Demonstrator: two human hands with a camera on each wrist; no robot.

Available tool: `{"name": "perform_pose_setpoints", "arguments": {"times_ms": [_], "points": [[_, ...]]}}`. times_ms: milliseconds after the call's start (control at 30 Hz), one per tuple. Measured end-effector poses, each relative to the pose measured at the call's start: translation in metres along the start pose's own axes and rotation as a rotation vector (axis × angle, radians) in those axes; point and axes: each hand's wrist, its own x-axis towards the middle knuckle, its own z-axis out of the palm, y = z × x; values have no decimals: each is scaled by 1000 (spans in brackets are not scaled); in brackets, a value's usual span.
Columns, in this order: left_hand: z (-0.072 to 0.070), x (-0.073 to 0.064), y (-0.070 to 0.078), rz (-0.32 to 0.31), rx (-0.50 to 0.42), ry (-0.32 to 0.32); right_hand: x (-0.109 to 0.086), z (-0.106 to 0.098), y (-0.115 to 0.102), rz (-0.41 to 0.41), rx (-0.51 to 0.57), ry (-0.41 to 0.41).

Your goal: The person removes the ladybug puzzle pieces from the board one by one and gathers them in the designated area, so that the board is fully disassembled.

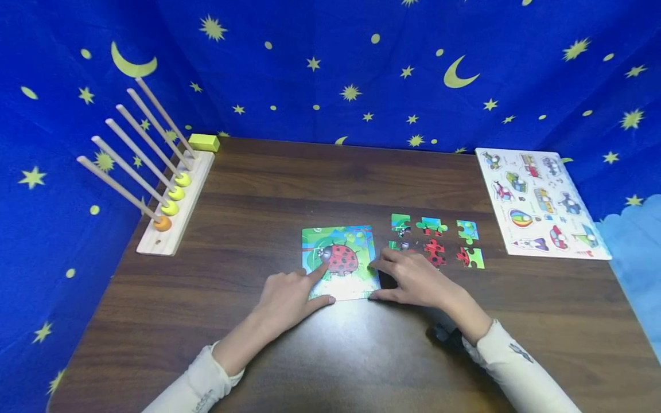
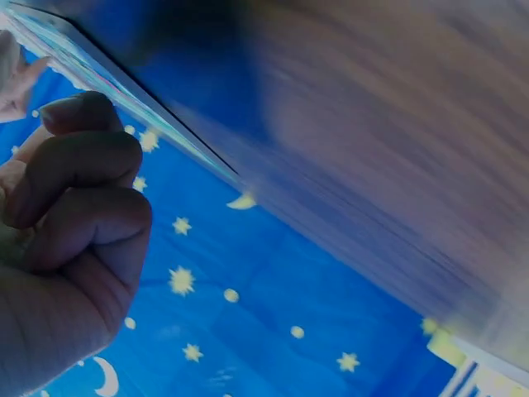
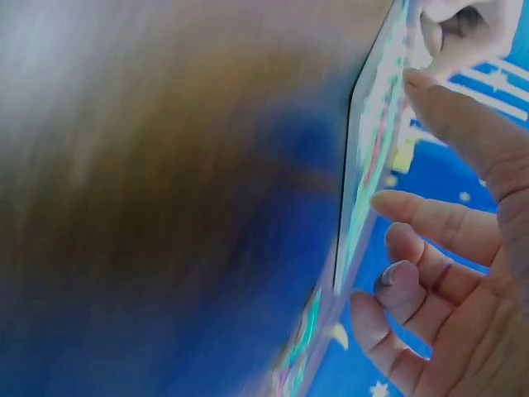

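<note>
A square puzzle board (image 1: 356,287) with a red spotted ladybug picture lies flat on the brown table. My left hand (image 1: 285,301) is at its left side. The index finger is extended onto the ladybug, the thumb is at the near edge, and the other fingers are curled in the left wrist view. At the right edge is my right hand (image 1: 415,278), its thumb and index fingertip at the board's edge and the other fingers loosely bent. Several loose jigsaw pieces (image 1: 434,252) lie in two rows to the right, some partly hidden by the right hand.
A wooden peg stand (image 1: 160,244) with yellow and orange beads stands at the left, with a yellow block (image 1: 203,142) behind it. On the far right lies a white picture board (image 1: 532,201) of vehicles. A blue star-patterned cloth (image 1: 330,69) hangs behind the table (image 1: 310,178).
</note>
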Motion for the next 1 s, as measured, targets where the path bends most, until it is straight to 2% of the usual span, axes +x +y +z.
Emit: {"name": "perform_pose_setpoints", "arguments": {"times_ms": [167,333,533,833,1000], "points": [[4,-2,9,33,63,15,5,5,-9,-38,22,-11],[8,-3,10,50,102,51,8,7,-10,-17,6,-12],[9,-2,11,52,99,49,10,8,-8,1,35,-36],[10,-2,10,59,88,43,16,6,-7,32,143,-78],[10,-2,11,53,121,36,19,6,-7,46,162,-76]]}}
